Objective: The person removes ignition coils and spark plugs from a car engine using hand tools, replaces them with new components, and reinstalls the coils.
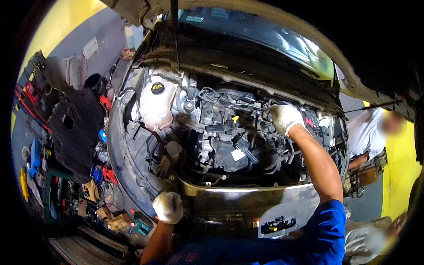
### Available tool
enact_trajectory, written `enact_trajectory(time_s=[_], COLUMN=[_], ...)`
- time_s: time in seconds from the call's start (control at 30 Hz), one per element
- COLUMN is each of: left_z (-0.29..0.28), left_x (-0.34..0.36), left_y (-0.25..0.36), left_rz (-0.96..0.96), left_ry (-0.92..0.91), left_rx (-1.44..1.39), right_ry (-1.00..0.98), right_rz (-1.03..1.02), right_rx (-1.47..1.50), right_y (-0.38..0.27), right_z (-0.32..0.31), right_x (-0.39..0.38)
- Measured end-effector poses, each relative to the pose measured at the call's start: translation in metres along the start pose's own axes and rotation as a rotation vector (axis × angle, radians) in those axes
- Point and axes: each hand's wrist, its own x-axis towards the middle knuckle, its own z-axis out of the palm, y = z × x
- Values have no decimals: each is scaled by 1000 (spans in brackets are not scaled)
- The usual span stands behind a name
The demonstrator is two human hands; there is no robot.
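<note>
My right hand, in a white knit glove, is closed at the right of the engine. A thin metal bar, like a wrench handle, runs left from its fingers across the engine top. A yellow pull tab sticks up just below the bar. My left hand, gloved too, is curled into a fist by the front left corner of the engine bay; whatever its fingers hold is hidden. A pinkish-white coolant tank with a black cap sits at the bay's far left.
The raised hood hangs overhead, held near a dark prop rod. The front bumper lies before me. At left are a black cover panel, tools and small boxes. Two people are at the right.
</note>
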Motion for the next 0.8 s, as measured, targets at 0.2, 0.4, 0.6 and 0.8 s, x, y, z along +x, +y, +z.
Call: enact_trajectory(time_s=[0.2,0.4,0.6,0.8], left_z=[13,8,12,7], left_x=[-10,2,5,1], left_y=[-35,-28,-29,-29], left_rz=[-9,8,-36,-66], left_ry=[-82,-73,-63,-125], left_rx=[0,39,-22,-30], right_ry=[-18,-74,-136,-210], right_rz=[-58,-55,-12,2], right_rx=[-50,-37,-76,-105], right_y=[-8,-21,-28,-42], right_z=[53,79,88,94], right_x=[84,124,143,160])
